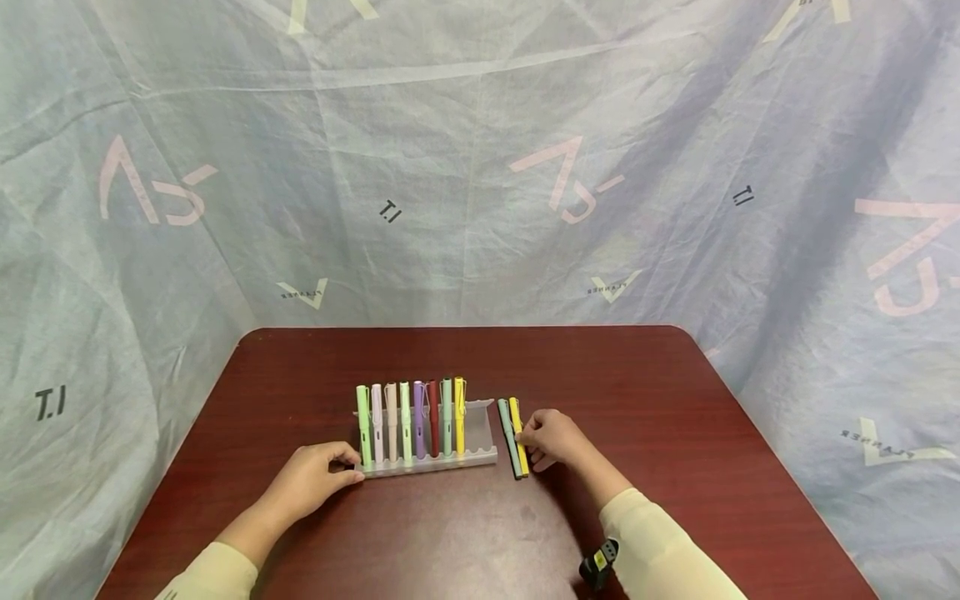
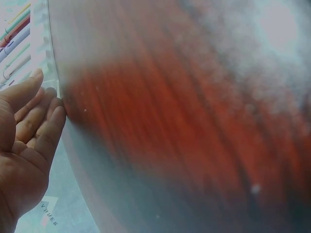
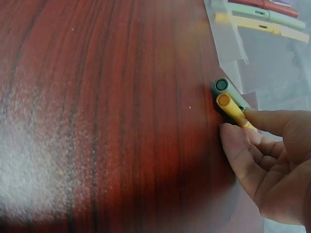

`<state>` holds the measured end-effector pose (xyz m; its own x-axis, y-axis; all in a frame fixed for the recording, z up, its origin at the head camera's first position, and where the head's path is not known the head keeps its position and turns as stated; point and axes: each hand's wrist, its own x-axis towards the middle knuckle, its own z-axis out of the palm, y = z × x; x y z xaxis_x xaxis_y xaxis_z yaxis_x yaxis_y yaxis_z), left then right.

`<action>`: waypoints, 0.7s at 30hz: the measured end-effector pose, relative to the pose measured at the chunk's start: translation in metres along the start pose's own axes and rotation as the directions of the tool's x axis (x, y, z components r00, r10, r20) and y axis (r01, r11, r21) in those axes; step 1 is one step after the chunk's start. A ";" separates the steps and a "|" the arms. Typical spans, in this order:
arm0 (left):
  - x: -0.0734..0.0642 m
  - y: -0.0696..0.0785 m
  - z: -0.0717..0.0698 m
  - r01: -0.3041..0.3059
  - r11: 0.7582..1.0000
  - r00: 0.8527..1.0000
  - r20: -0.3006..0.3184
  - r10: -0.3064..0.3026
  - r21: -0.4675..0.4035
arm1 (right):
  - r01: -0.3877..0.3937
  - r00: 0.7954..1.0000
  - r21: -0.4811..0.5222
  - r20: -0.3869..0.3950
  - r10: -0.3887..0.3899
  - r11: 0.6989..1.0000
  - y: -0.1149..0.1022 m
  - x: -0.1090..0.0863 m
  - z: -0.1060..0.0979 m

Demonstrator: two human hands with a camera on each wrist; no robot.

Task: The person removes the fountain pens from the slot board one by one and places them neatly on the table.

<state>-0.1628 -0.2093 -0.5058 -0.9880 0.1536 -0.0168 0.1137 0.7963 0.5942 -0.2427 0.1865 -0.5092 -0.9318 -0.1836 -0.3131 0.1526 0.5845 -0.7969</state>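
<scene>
A clear plastic pen tray (image 1: 480, 425) stands on the table with several capped pens side by side in its notches, from light green (image 1: 363, 425) at the left to yellow (image 1: 460, 417). At the tray's left end, my left hand (image 1: 311, 479) holds the front corner between thumb and fingers. To the right of the tray lie a loose green pen (image 1: 508, 433) and a loose yellow pen (image 3: 233, 110), side by side. My right hand (image 1: 555, 437) pinches the yellow one by its barrel; in the right wrist view its round end points away from the fingers (image 3: 238, 145).
A dark red wooden table (image 1: 600, 367) with rounded far corners carries everything. Pale printed cloth (image 1: 465, 208) hangs behind it and along both sides. A dark watch-like band (image 1: 598, 564) is on the right sleeve.
</scene>
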 end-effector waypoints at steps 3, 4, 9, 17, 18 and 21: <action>0.000 0.000 0.000 -0.007 1.000 1.000 -0.005 0.007 0.002 | 0.009 1.000 0.003 -0.001 -0.009 1.000 0.000 0.000 0.000; 0.001 0.000 0.000 -0.008 1.000 1.000 -0.005 0.008 0.002 | 0.009 1.000 0.004 0.000 -0.009 1.000 0.000 0.000 0.000; 0.001 -0.001 0.001 -0.004 1.000 1.000 -0.006 0.004 0.006 | 0.009 1.000 0.002 0.006 -0.009 1.000 0.000 -0.001 0.000; 0.003 -0.001 0.000 0.009 1.000 1.000 0.002 -0.009 0.010 | -0.005 1.000 -0.035 -0.005 0.005 0.999 -0.003 -0.002 -0.002; 0.003 -0.001 0.000 0.005 1.000 1.000 0.005 -0.005 0.011 | -0.004 1.000 -0.052 -0.014 0.003 0.999 -0.004 -0.002 -0.003; 0.002 -0.002 0.000 0.001 1.000 1.000 0.008 -0.001 0.013 | 0.028 0.998 -0.086 -0.057 -0.033 0.996 -0.008 -0.003 -0.004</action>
<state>-0.1654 -0.2107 -0.5068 -0.9872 0.1576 -0.0239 0.1143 0.8042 0.5833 -0.2428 0.1851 -0.4998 -0.9536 -0.1572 -0.2568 0.0978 0.6449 -0.7580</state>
